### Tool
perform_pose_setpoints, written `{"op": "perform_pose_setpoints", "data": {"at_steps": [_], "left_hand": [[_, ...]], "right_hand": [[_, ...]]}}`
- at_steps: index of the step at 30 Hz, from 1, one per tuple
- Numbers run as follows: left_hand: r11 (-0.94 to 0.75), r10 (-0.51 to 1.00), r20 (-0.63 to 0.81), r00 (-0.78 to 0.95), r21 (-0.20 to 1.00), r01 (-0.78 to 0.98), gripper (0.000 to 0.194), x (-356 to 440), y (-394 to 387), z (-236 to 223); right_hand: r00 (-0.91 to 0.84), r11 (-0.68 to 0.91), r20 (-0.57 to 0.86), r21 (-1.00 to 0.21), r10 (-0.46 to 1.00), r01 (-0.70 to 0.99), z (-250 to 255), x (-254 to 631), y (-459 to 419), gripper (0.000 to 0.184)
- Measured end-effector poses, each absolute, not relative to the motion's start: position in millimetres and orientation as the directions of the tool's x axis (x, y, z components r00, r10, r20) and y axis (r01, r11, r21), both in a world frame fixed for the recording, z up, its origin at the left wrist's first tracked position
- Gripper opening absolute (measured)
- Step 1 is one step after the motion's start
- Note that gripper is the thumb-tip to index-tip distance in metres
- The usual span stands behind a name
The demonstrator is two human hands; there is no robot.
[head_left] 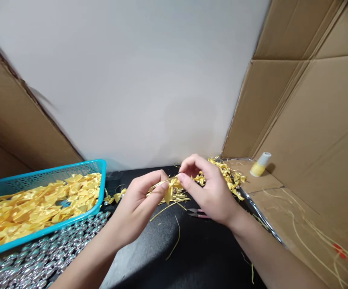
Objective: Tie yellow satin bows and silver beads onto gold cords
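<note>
- Yellow ribbon makes up the bow [169, 193] between our two hands in the head view, held up over the dark counter [204, 249], with a small round bead [174, 191] at its middle
- Our left hand [141, 206] has its grip closed, thumb against forefinger, on the thin gold strands [155, 185] that run to the bow's near side
- Our right hand [211, 192] has its grip pinched at the bow's upper right end; its fingertips hide whether ribbon or strand is caught there
- If either pinch slackens, we judge the strands could spring apart and the bow turn or slide along them
- Pulling too hard from both sides might crease the ribbon or drag the bead off centre
- Below lie loose gold stems [178, 198], close enough that a dropped bow could tangle among them
- Pink-handled snips [203, 216] rest just under our right hand, blades toward the stems, so lowering that hand carelessly risks a nick
- Left of us, the blue basket [103, 180] of bows stands beside massed silvery beads [68, 241]; a swinging elbow could scatter them
- To the right, finished-looking bows [234, 180] heap near a yellow thread spool [258, 168], whose trailing threads [297, 224] might snag our sleeveless forearm
</note>
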State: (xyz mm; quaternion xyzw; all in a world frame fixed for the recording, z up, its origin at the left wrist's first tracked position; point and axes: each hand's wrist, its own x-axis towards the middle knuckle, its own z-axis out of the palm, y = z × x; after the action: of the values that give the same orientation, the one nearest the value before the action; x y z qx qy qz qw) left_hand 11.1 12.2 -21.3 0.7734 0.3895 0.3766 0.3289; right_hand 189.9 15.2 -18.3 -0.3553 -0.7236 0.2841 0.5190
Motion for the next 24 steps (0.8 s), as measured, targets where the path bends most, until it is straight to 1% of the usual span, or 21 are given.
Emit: {"op": "perform_pose_setpoints", "data": {"at_steps": [1, 3, 5, 7, 10, 12, 14, 17, 20, 24], "left_hand": [[-0.515, 0.839, 0.358, 0.410, 0.766, 0.385, 0.030, 11.6, 11.8, -21.0], [-0.614, 0.787, 0.460, 0.410, 0.643, 0.458, 0.025, 12.5, 10.9, -20.7], [-0.706, 0.699, 0.578, 0.421, 0.460, 0.538, 0.020, 13.2, 10.4, -20.6], [-0.749, 0.601, 0.660, 0.452, 0.268, 0.605, 0.016, 13.5, 10.8, -20.6], [-0.749, 0.493, 0.697, 0.520, 0.035, 0.662, 0.012, 13.5, 12.6, -20.5], [-0.731, 0.449, 0.700, 0.555, -0.069, 0.679, 0.011, 13.5, 13.7, -20.6], [-0.711, 0.426, 0.703, 0.570, -0.129, 0.691, 0.011, 13.6, 14.3, -20.9], [-0.699, 0.414, 0.704, 0.578, -0.161, 0.697, 0.011, 14.2, 14.5, -21.4], [-0.706, 0.406, 0.717, 0.567, -0.148, 0.693, 0.012, 14.5, 15.1, -21.8], [-0.741, 0.416, 0.731, 0.540, -0.071, 0.668, 0.016, 13.9, 17.6, -23.2]], "right_hand": [[-0.182, 0.633, 0.607, -0.728, 0.774, 0.265, -16.4, 190.7, 14.2, 0.009], [-0.211, 0.689, 0.661, -0.643, 0.720, 0.335, -12.6, 192.3, 12.3, 0.008], [-0.274, 0.706, 0.658, -0.592, 0.702, 0.389, -9.5, 193.6, 10.7, 0.008], [-0.308, 0.708, 0.650, -0.543, 0.695, 0.452, -7.7, 194.5, 9.4, 0.008], [-0.340, 0.714, 0.660, -0.445, 0.669, 0.541, -8.1, 195.4, 8.9, 0.004], [-0.361, 0.723, 0.677, -0.375, 0.641, 0.581, -9.8, 195.8, 9.8, 0.006], [-0.374, 0.729, 0.690, -0.329, 0.620, 0.601, -11.5, 195.9, 11.2, 0.008], [-0.375, 0.728, 0.686, -0.335, 0.624, 0.598, -13.0, 195.6, 13.2, 0.007], [-0.366, 0.722, 0.672, -0.375, 0.644, 0.582, -13.9, 195.1, 13.8, 0.008], [-0.346, 0.705, 0.664, -0.398, 0.663, 0.587, -15.7, 194.2, 13.4, 0.010]]}}
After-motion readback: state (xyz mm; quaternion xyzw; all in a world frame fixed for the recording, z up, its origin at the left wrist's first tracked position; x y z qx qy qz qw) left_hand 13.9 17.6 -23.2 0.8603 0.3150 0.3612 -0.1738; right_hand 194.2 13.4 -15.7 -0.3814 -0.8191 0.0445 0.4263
